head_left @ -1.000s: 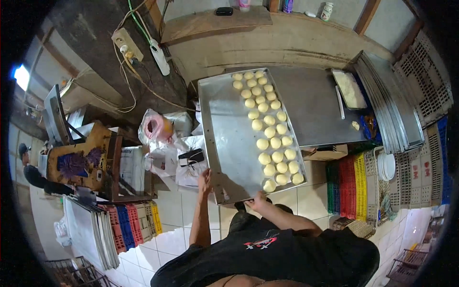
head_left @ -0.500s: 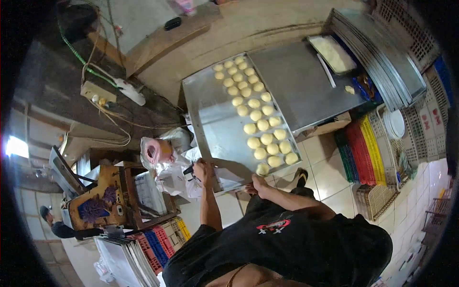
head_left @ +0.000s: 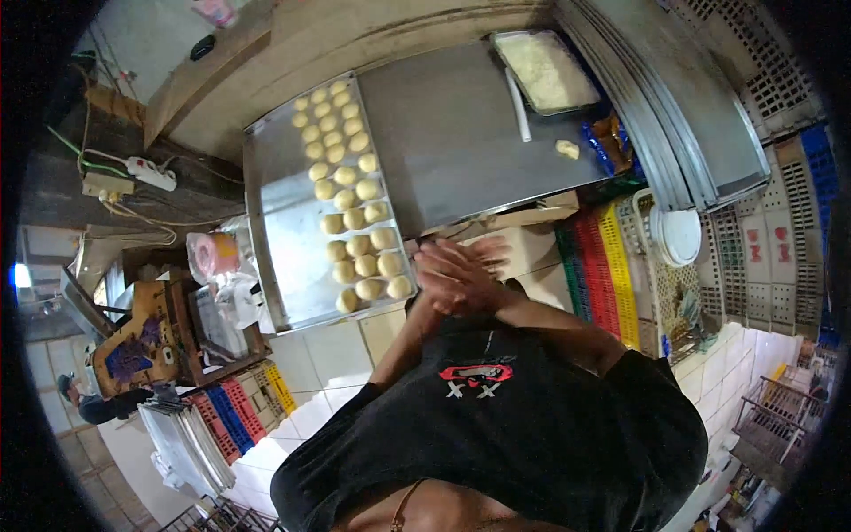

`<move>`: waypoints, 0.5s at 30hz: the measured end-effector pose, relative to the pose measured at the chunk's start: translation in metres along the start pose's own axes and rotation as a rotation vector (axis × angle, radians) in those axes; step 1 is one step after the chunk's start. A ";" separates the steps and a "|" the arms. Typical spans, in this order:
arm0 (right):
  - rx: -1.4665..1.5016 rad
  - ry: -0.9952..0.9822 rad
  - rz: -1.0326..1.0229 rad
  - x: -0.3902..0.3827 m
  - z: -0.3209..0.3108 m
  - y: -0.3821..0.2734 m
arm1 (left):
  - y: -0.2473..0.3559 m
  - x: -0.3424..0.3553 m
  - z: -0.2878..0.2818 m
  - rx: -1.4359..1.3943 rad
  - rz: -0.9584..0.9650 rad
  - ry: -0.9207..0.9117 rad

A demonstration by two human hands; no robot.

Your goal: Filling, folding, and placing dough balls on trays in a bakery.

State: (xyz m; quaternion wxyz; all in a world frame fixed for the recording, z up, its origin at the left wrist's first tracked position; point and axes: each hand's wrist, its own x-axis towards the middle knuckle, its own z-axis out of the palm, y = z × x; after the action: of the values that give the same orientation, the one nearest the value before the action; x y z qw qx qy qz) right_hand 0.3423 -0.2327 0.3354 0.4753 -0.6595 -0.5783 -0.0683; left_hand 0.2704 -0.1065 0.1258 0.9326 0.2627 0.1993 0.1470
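My left hand [head_left: 446,269] and my right hand [head_left: 483,288] meet palm against palm in front of my chest, with fingers stretched out and somewhat smeared by motion. Nothing shows between them. Just left of them lies a metal tray [head_left: 285,257] with rows of round, pale dough balls [head_left: 344,197] along its right half. Behind and to the right, another metal tray [head_left: 425,115] holds a small dough lump [head_left: 567,150], a white stick-like tool [head_left: 518,105] and a rectangular container [head_left: 545,71] of pale, creamy stuff.
Metal trays [head_left: 656,106] stand stacked at the far right, with a crumpled blue packet [head_left: 612,146] beside them. Coloured crates [head_left: 598,266] and a white round lid [head_left: 678,238] are below. Left are plastic bags [head_left: 239,300], a power strip [head_left: 151,173] and, farther off, a person [head_left: 97,403].
My hands have left the tray's near edge and come together to its right. The dark thing by my left hand is no longer seen. The whole view has shifted, moving the trays leftward.
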 end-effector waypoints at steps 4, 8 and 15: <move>-0.588 -0.219 0.372 -0.099 -0.037 0.106 | 0.051 -0.015 0.171 0.595 0.111 -0.685; -0.836 -0.252 0.642 -0.123 -0.082 0.172 | 0.087 -0.016 0.194 0.434 -0.404 -0.223; -1.071 0.181 0.979 -0.096 -0.155 0.271 | 0.080 0.038 0.067 1.312 0.168 0.449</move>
State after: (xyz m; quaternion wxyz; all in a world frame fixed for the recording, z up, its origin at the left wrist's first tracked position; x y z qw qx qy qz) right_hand 0.6073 -0.3766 0.2089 0.1099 -0.9762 -0.0632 -0.1758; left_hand 0.3201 -0.0551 0.2112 0.5029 0.7495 0.4138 0.1186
